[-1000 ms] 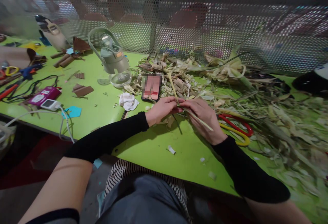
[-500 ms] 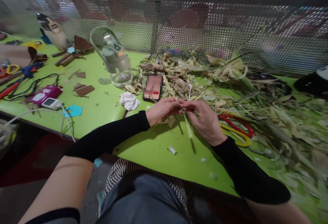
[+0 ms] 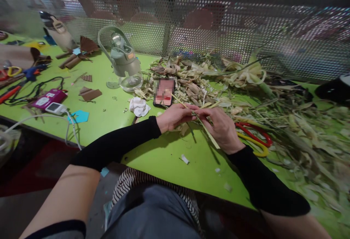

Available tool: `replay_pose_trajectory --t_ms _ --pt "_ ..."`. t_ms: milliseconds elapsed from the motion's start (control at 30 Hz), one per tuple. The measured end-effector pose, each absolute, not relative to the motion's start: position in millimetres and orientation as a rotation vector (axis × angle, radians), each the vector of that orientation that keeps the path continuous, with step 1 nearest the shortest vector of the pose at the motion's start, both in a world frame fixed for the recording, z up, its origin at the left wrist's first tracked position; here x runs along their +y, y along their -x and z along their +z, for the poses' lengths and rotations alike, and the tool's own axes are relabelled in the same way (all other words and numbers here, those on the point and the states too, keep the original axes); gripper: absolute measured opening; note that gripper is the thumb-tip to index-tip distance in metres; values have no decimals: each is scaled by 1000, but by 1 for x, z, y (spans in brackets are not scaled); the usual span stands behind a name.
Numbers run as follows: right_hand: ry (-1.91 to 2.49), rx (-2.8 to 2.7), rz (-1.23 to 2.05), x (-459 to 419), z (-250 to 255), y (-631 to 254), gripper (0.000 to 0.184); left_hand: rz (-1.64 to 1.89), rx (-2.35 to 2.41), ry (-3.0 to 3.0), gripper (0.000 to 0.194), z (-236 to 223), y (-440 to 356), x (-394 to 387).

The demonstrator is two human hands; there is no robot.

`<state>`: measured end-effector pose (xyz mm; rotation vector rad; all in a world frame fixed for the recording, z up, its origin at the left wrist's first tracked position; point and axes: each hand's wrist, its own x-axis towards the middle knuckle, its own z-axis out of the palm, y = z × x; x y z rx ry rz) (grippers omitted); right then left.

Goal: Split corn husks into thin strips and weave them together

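My left hand (image 3: 176, 116) and my right hand (image 3: 218, 127) meet over the green table, their fingertips pinched together on thin pale-green corn husk strips (image 3: 210, 136). One strip end slants down toward me beside the right palm, and other ends stick out beyond the fingers. Where the strips cross is hidden by my fingertips. Just past my left hand lies a phone (image 3: 164, 92), its screen partly blurred. Scissors with red and yellow handles (image 3: 257, 147) rest right of my right hand, their blades out of sight.
A heap of dried corn husks (image 3: 188, 73) spreads along the back and right. A water bottle (image 3: 123, 64), crumpled tissue (image 3: 139, 106) and purple power bank (image 3: 49, 98) with cables stand or lie leftward. Behind the table rises a perforated metal screen (image 3: 191, 20).
The lower strip end has swung right, from hanging nearly straight down to slanting beside my right palm. The upper strip end has tipped left across the phone. Both hands stay almost in place.
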<state>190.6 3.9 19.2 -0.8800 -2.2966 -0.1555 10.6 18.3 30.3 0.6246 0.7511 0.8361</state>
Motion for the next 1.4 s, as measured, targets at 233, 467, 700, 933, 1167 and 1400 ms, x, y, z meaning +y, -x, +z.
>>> replay_pose_trajectory --t_ms 233,467,700,933,1167,1400 --pt "739 -2361 -189 9 25 -193 13 831 858 -699 20 37 -7 19" --pt "599 -2476 -272 16 28 -202 18 800 901 -724 21 38 -7 17" --pt "598 -2494 -334 13 29 -203 18 762 893 -682 19 42 -6 15" --pt "1000 -2257 -42 6 21 -186 10 865 918 -805 22 29 -15 10" --pt "1358 -1831 581 5 13 -178 22 1035 1115 -1631 24 16 -12 4" --pt "1252 -1597 928 12 2 -179 34 968 1155 -1673 33 15 -11 4"
